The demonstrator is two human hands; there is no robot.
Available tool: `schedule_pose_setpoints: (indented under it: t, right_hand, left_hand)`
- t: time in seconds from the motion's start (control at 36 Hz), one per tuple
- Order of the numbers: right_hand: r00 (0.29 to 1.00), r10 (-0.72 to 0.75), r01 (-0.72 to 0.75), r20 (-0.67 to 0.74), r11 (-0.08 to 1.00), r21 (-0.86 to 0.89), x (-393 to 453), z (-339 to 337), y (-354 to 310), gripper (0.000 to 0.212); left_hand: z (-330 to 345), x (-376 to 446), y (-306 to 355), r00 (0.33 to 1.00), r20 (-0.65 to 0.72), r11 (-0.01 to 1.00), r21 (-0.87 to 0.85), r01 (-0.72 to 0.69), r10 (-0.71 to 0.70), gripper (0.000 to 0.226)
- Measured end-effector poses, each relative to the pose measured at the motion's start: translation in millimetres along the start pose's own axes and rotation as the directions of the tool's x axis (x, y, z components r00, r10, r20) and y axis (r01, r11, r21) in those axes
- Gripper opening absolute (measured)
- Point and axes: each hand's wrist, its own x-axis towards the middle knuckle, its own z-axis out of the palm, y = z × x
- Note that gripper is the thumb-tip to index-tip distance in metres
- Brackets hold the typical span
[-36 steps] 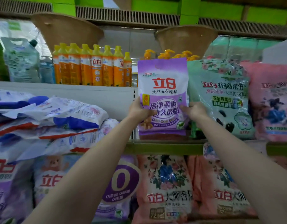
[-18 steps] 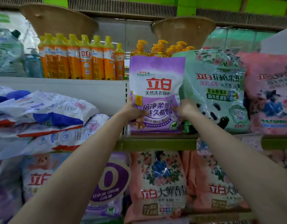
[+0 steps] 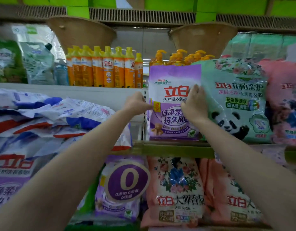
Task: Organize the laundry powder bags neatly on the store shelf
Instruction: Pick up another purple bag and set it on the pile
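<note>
Head view looked up and forward at a store shelf (image 3: 177, 148) with a green front edge. On it a purple laundry powder bag (image 3: 173, 104) stood upright, its base on the shelf, just beside a mint-green panda bag (image 3: 235, 104) to its right; a pink bag (image 3: 287, 100) stood further right. The left hand (image 3: 137, 104) was at the purple bag's left edge, its fingers curled and seeming to pinch that edge, though the contact was partly hidden. The right hand (image 3: 194, 104) lay against the bag's right side, where it met the panda bag, with fingers straight and close together, pointing up, pressed flat on the front.

Behind the purple bag stood orange pump bottles (image 3: 178, 57), and to the left a row of orange bottles with yellow caps (image 3: 104, 69) stood on a white ledge (image 3: 60, 90). Further left were pale refill pouches (image 3: 37, 62). Below that ledge, white, blue and red bags (image 3: 49, 117) lay flat in a loose, slumped pile. On the level beneath the green-edged shelf stood a purple bag with a large zero (image 3: 125, 185) and pink floral bags (image 3: 175, 189). Overhead hung two brown woven baskets (image 3: 84, 32), under a bright green upper band (image 3: 168, 4) with dark ribbed strips.
</note>
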Motion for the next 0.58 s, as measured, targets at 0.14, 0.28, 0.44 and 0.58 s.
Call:
schedule_pose_setpoints:
  t: [0.14, 0.28, 0.44, 0.58]
  right_hand:
    - [0.974, -0.209, 0.196, 0.09, 0.972, 0.133, -1.7, 10.9, -59.4, 0.027]
    - [0.901, -0.395, 0.352, 0.18, 0.908, 0.229, -14.9, 27.8, -126.4, 0.025]
    - [0.801, -0.55, 0.484, 0.237, 0.827, 0.287, -31.5, 46.5, -192.1, 0.026]
    - [0.733, -0.601, 0.514, 0.32, 0.796, 0.319, -41.7, 57.4, -227.7, 0.032]
  left_hand:
    - [-53.6, -3.8, -15.4, 0.987, -0.153, 0.996, 0.085, -0.033, 0.046, 0.025]
    - [-112.7, -20.5, -51.4, 0.967, -0.255, 0.983, 0.175, 0.056, -0.01, 0.024]
    - [-174.0, -49.3, -94.5, 0.941, -0.325, 0.96, 0.217, 0.174, -0.097, 0.022]
    - [-211.1, -66.7, -119.0, 0.906, -0.402, 0.945, 0.225, 0.236, -0.13, 0.023]
